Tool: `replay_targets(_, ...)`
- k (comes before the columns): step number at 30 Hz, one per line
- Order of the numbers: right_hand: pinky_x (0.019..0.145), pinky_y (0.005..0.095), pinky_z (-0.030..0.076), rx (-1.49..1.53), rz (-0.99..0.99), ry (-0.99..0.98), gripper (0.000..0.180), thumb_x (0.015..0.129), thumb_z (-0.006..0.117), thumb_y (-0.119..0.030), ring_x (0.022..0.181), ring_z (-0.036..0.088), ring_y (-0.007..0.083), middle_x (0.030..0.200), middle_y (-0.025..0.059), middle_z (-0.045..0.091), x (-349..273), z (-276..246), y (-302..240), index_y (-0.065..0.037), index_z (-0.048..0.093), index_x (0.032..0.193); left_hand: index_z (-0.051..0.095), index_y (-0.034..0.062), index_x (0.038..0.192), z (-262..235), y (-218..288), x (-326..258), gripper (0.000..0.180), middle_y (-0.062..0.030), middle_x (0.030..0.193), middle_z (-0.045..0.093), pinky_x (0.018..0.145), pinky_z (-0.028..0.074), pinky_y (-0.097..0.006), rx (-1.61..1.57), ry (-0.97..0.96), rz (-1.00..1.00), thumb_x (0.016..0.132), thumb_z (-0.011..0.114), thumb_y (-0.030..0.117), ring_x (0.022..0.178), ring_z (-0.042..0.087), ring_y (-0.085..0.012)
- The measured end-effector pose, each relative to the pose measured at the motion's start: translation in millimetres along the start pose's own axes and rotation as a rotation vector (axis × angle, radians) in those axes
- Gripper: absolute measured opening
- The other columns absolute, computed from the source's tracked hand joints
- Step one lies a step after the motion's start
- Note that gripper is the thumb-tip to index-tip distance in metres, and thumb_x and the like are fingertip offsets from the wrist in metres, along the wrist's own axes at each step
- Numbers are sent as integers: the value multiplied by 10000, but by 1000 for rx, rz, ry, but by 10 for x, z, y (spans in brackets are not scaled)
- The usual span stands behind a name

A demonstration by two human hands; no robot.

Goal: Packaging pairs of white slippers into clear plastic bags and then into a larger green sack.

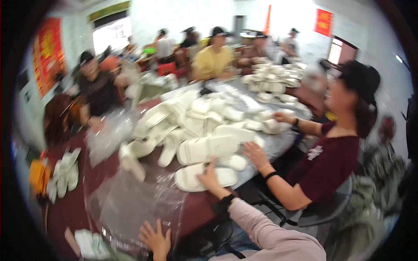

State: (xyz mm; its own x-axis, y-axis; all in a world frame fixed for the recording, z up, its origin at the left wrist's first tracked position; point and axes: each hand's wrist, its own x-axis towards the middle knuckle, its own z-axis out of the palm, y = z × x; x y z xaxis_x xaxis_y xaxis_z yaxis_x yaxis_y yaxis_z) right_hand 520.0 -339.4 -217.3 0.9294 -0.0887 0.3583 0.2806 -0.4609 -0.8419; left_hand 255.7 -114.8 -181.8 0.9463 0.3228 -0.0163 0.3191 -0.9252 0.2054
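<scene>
My left hand (156,238) lies with spread fingers at the near edge of a clear plastic bag (135,195), which is flat on the dark red table (69,213). Further right, my right hand (210,177), with a black band at its wrist, is closed over the strap area of a white slipper (187,178). That slipper rests on the table's near right side. Just beyond it lies another white slipper (200,150), touching a large heap of white slippers (174,113). Motion blur softens the fingers.
At the right, a seated co-worker (335,135) in a maroon shirt reaches towards the heap with both hands. A person in dark clothes (100,95) handles clear plastic (109,135) at the left. White slippers (65,172) lie beside a yellow-orange box (39,176). Another slipper pile (270,80) stands farther back.
</scene>
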Motion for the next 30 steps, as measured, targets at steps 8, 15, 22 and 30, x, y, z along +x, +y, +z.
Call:
replay_targets(8,868,318,447,410,295,-239,976,722,697,-19,1070,535,244,1215,220,516,23,-78,-136,-3,43,1445,292,305,1437,-257,-180,66,593,-196,1506,175,1054,151,-634,129,-112,79,900,435,513,1357,167,-459)
replay_targets(15,941,359,413,402,343,-347,825,760,697,-78,1179,473,277,1269,247,463,-124,-221,-473,33,178,1393,328,296,1426,-304,-269,142,583,-187,1503,198,1058,171,-616,190,-44,102,894,435,507,1363,186,-431)
replay_targets(22,751,269,451,399,438,-381,641,784,689,-38,924,552,128,1053,107,605,-399,-424,-460,0,325,1311,338,362,1411,-214,-291,133,604,-115,1515,215,1035,240,-594,266,78,113,854,461,562,1337,286,-368)
replay_targets(30,627,228,419,499,590,-332,634,807,680,-80,773,532,84,967,61,618,-427,-627,-648,-5,312,1318,465,298,1347,-337,-282,136,536,-170,1462,296,1007,239,-641,297,136,197,874,455,550,1294,308,-434)
